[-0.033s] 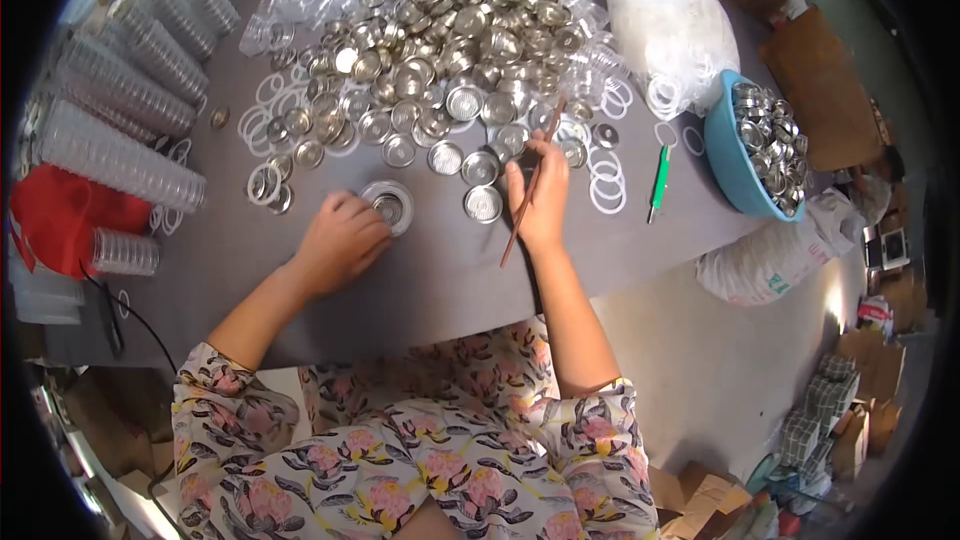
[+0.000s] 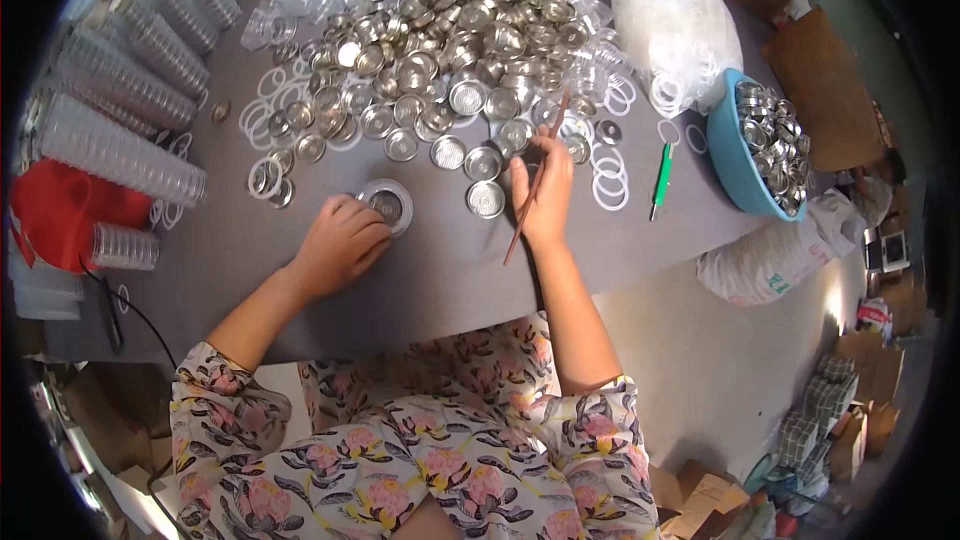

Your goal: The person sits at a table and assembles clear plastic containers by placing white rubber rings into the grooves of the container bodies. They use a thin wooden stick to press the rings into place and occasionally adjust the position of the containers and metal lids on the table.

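Note:
My left hand (image 2: 345, 245) rests on the table with its fingers curled against the left rim of a white plastic ring (image 2: 404, 210). Inside that ring lies a round metal cap (image 2: 385, 203). Between the fingers of my right hand (image 2: 546, 185) is a thin brown stick (image 2: 526, 215), tilted with its upper end toward the caps. Just left of my right hand lies a loose metal cap (image 2: 486, 199). Beyond both hands rises a big pile of silver metal caps (image 2: 440, 40), its near edge spread over the tabletop. My left fingertips are partly hidden.
Stacked clear plastic cups (image 2: 120, 145) and a red cloth (image 2: 70, 210) line the left side. White rings (image 2: 610, 185), a green-handled tool (image 2: 663, 180), a blue basin (image 2: 735, 165) of metal parts and a bulging clear bag (image 2: 670, 10) are at the right. The table's front edge runs below my forearms.
The whole view has shifted very slightly. My hands keep almost the same pose, and the cap inside the ring looks darker.

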Motion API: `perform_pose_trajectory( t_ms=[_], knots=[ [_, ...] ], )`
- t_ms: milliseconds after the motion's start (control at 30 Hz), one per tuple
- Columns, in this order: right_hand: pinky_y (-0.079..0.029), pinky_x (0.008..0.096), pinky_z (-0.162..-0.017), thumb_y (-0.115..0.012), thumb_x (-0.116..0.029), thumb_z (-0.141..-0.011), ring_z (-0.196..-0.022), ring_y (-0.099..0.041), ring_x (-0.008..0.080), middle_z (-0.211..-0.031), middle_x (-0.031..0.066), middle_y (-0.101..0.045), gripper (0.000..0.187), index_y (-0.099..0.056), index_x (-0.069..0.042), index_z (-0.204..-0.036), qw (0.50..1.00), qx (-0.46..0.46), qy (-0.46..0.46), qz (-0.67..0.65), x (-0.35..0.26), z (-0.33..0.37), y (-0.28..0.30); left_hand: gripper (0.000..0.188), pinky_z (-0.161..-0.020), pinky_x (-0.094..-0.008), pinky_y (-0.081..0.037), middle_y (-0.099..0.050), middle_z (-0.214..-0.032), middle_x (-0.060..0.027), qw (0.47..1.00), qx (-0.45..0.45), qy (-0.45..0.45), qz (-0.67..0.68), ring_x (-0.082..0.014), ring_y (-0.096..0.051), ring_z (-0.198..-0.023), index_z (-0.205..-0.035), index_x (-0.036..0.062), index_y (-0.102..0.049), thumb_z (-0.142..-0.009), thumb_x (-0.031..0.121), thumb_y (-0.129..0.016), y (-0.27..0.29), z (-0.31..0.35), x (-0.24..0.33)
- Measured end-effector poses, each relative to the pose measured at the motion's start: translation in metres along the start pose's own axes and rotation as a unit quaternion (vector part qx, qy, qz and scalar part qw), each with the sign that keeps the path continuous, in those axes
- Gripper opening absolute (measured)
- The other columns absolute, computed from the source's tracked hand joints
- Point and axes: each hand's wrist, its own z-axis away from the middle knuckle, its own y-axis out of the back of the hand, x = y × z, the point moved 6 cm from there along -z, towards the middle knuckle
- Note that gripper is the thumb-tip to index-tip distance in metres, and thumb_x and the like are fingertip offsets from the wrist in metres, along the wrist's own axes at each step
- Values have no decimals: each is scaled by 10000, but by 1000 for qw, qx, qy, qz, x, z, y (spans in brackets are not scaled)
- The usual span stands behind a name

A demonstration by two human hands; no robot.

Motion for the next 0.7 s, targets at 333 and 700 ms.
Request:
perform_pose_trajectory(
  t_ms=[333,700],
  knots=[
    [-312,422,-942,-592,-114,-737,-1092,-446,353,-1165,187,-503,290,-476,-33,-990,995,45,82,30,-17,6,11,314,-847,-390,-368,-556,-885,-56,990,91,96,40,-237,-517,-898,-963,77,-542,-686,96,-689,12,2,-7],
    [-440,234,-671,-632,8,-749,-804,-531,120,-1074,132,-548,282,-431,-47,-939,928,-149,-150,-306,-92,43,-68,290,-757,-290,-451,-570,-921,-57,527,208,391,725,-136,-556,-848,-1083,1,-449,-846,138,-546,-37,23,-57]
  ],
)
